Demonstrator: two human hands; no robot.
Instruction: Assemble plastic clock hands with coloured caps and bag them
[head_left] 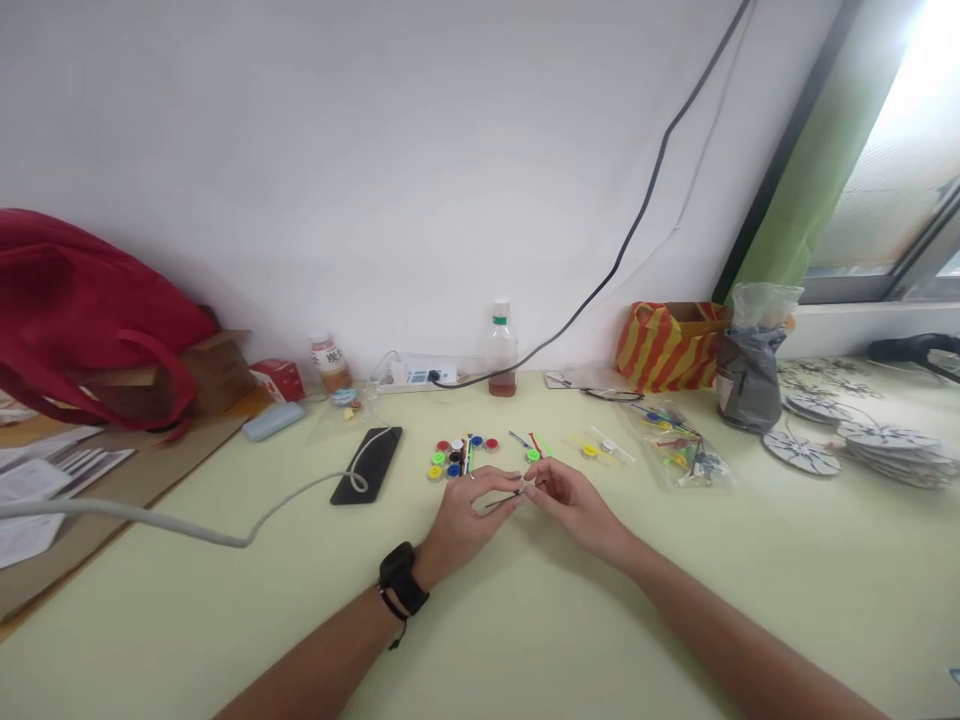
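Observation:
My left hand point(466, 518) is closed in a pinch on a thin dark stick point(495, 502), held just above the table. Fingertips of my right hand point(576, 508) meet those of my left at the stick's right end. They are closed too, and what they grip there is too small and covered to make out. Just beyond my hands lie small round discs point(454, 458) in several colours, with coloured sticks point(469, 452) beside them. A green disc point(532, 455) with thin sticks lies behind my right hand, and a yellow disc point(589, 451) with pale sticks is farther right.
Left of my hands lies a black phone point(367, 466) with a grey cable point(300, 492) across it. A bottle point(502, 350) and a power strip point(420, 372) stand by the wall. On the right are a plastic bag of parts point(686, 450), a striped bag point(660, 350) and stacked discs point(896, 450).

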